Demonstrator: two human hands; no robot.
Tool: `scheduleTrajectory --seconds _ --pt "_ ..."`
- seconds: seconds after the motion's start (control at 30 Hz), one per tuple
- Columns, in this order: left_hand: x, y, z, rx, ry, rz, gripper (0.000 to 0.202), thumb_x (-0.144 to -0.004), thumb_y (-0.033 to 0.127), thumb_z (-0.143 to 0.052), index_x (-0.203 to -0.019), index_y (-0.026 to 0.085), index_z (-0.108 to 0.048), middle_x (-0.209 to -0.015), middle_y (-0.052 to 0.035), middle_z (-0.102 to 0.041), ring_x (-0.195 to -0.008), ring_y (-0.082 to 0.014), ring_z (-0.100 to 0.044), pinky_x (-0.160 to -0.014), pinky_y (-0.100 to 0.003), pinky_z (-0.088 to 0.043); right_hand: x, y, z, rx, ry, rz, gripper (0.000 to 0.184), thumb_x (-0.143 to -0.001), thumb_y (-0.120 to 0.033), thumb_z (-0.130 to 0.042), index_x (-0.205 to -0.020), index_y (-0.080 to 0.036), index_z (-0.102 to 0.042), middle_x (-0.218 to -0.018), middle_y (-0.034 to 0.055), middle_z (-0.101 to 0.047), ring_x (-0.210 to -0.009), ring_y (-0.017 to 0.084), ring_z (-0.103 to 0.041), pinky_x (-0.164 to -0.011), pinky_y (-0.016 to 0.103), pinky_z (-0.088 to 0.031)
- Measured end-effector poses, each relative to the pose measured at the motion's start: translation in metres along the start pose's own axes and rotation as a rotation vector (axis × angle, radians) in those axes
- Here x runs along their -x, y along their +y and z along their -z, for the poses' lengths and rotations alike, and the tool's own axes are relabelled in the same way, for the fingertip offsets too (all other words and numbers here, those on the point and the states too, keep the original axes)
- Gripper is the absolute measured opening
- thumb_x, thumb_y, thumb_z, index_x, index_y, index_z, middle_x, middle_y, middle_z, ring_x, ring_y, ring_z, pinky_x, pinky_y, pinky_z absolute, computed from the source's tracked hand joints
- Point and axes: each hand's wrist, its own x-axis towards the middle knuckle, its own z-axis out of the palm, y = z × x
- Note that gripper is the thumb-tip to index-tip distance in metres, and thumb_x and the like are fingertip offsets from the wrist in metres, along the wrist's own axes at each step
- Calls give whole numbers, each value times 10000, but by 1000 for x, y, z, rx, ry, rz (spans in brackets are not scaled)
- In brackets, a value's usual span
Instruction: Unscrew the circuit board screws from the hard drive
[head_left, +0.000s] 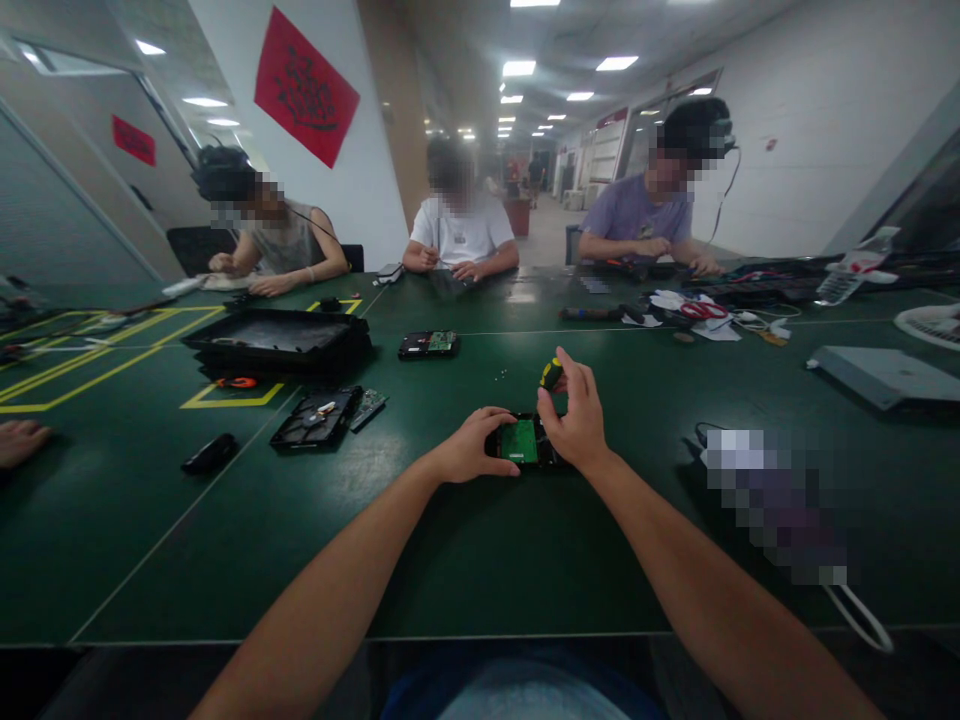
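Note:
A hard drive [520, 440] with a green circuit board facing up lies on the table in front of me. My left hand [474, 447] grips its left end, thumb along the near edge and fingers along the far one. Above its right end, my right hand [579, 415] pinches a screwdriver [552, 374] with a stubby yellow and black handle, held upright. The shaft and tip are mostly hidden by my fingers, so contact with a screw cannot be made out. A few tiny pale bits, perhaps screws [501, 375], lie beyond the drive.
On the green table [450, 570] are another drive [429, 345], an opened black case [309, 416], a loose circuit board [367, 409] and stacked black trays [281, 340]. A grey box [885, 377] and a blurred-out pouch-like item sit right. Three people work across the table; another person's hand [22, 440] rests left.

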Motion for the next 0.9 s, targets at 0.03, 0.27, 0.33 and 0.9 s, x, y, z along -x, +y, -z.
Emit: scheduleTrajectory --seconds 0.03,0.27,0.33,0.9 --pt "0 0 0 2 1 3 864 -698 516 -895 -1437 236 -545 -1471 -139 -490 -1399 -343 -460 -1215 -514 -370 0 0 -1 -11 -5 -4 682 -965 -228 -557 -1587 -301 -288 -1277 115 -524 -978 227 -623 -905 473 -594" --pt "0 1 1 9 2 2 868 -687 520 -899 -1432 244 -551 -1474 -142 -492 -1389 -356 -470 -1207 -537 -369 1 2 0 11 -24 -16 648 -957 -364 -632 -1548 -342 -366 -1244 99 -542 -890 223 -631 -758 443 -630" --pt "0 2 1 15 1 10 869 -681 512 -904 -1432 256 -550 -1472 -136 -496 -1387 -359 -472 -1204 -546 -372 1 2 0 7 -25 -15 638 -966 -367 -618 -1549 -327 -363 -1247 108 -552 -904 233 -640 -782 463 -632" --pt "0 1 0 15 3 8 867 -692 507 -901 -1435 235 -546 -1477 -145 -485 -1398 -352 -464 -1206 -532 -378 2 1 0 -32 -42 -26 681 -991 -327 -574 -1604 -331 -275 -1251 94 -673 -989 255 -699 -945 524 -600"
